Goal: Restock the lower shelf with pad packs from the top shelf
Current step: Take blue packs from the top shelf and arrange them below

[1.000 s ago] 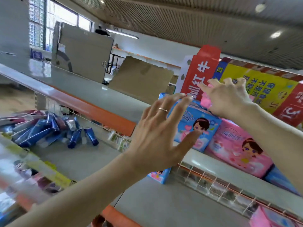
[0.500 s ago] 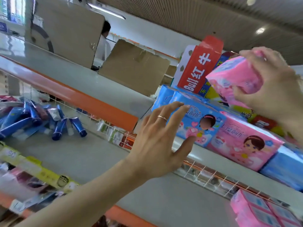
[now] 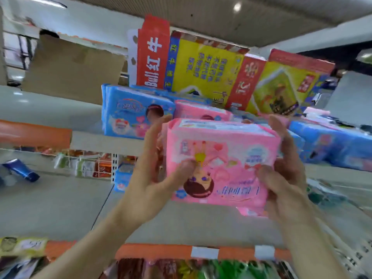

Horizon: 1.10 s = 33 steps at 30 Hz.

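Pink pad pack, its printed face upside down toward the camera, is held in the air before the top shelf; left hand grips its left end, thumb on the front, fingers curled behind; right hand grips the right end likewise; behind it on the top shelf stand a blue pack and a second pink pack; a red carton and yellow carton rise behind them; below, the grey lower shelf bears a blue tube at far left.
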### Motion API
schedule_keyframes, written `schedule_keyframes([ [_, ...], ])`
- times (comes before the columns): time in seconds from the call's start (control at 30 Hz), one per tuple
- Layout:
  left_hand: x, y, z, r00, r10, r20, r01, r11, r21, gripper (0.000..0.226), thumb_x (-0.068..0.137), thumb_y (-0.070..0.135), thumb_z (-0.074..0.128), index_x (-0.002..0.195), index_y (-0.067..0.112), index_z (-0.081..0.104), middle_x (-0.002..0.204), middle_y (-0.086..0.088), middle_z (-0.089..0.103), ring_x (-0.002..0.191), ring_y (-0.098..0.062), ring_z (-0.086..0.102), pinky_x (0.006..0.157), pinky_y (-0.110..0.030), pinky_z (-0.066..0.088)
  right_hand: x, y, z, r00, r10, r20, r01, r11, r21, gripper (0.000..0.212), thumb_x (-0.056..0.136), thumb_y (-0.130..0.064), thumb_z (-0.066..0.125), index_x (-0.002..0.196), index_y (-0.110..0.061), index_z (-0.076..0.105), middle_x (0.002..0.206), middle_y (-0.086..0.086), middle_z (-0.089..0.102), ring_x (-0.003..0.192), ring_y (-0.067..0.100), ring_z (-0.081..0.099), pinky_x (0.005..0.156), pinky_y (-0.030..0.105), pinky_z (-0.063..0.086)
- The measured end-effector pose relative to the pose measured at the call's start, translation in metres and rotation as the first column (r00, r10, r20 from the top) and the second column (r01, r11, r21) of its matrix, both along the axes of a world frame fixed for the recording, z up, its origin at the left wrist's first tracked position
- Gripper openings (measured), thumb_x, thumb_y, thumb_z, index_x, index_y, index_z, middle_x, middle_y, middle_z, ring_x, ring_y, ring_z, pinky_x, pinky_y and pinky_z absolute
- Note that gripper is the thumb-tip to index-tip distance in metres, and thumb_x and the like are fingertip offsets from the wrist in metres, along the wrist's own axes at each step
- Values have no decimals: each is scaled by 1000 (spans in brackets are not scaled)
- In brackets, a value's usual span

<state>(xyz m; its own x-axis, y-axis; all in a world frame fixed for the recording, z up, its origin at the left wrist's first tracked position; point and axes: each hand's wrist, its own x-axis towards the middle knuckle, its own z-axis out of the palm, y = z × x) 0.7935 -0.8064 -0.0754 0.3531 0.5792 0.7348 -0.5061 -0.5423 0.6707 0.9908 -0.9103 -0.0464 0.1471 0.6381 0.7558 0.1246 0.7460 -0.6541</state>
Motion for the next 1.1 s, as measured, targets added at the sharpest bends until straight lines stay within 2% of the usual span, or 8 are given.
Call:
schedule_keyframes([
  [0.2,33,-31,-41,957,-163,-242,90,954,-287,65,73,32,73,134,22,53,119,6,73,100,-13,71,78,-22,55,59,-49,-51,997,34,-70,-52,957,-286,79,76,1,69,141,-41,51,107,4,70,89,24,62,81,42,53],
  [0.3,49,-42,-69,840,-256,-479,95,938,-334,71,64,47,78,130,29,60,126,10,69,113,-11,67,86,-22,54,86,-69,-67,1000,8,-26,-20,873,-488,79,71,-17,75,141,-44,49,104,24,59,94,34,49,82,57,47],
  [0.37,63,-53,-90,744,-334,-578,104,914,-393,59,66,53,78,123,38,67,121,8,72,110,-14,69,84,-25,56,100,-79,-73,996,-26,86,74,787,-612,77,67,-28,78,137,-46,52,109,13,66,102,28,59,87,45,54],
  [0.47,87,-73,-126,808,-324,-493,-19,820,-571,43,65,50,76,103,30,77,101,-7,77,89,-23,75,67,-31,58,122,-90,-86,948,-253,194,317,685,-656,67,64,-53,88,124,-43,61,120,-19,68,115,8,63,91,30,53],
  [0.67,131,-114,-182,979,-204,-8,80,419,-904,39,57,26,83,91,8,75,109,-17,73,96,-32,73,68,-36,60,136,-130,-155,870,-492,-35,251,503,-827,53,63,-58,74,111,-42,58,116,-10,67,110,11,62,101,48,50],
  [0.77,159,-146,-189,971,-210,-112,-21,393,-919,63,54,33,85,108,5,69,116,-16,72,101,-31,69,83,-39,54,110,-140,-182,934,-340,-106,52,425,-904,59,61,-61,74,112,-48,50,102,-23,70,97,2,68,97,48,53],
  [0.87,180,-175,-192,953,-249,-171,-51,425,-904,96,44,43,94,122,3,56,115,-12,72,100,-27,70,87,-40,51,104,-140,-195,898,-339,-280,-75,508,-858,74,63,-58,79,127,-33,52,108,-6,75,98,19,72,87,46,59],
  [1.1,180,-168,-191,972,-194,-135,-16,517,-856,97,45,71,87,123,16,66,118,-11,72,105,-26,71,79,-33,59,153,-148,-182,887,-346,-307,-8,653,-757,86,57,-49,91,133,-27,56,119,-3,72,112,19,68,105,48,47],
])
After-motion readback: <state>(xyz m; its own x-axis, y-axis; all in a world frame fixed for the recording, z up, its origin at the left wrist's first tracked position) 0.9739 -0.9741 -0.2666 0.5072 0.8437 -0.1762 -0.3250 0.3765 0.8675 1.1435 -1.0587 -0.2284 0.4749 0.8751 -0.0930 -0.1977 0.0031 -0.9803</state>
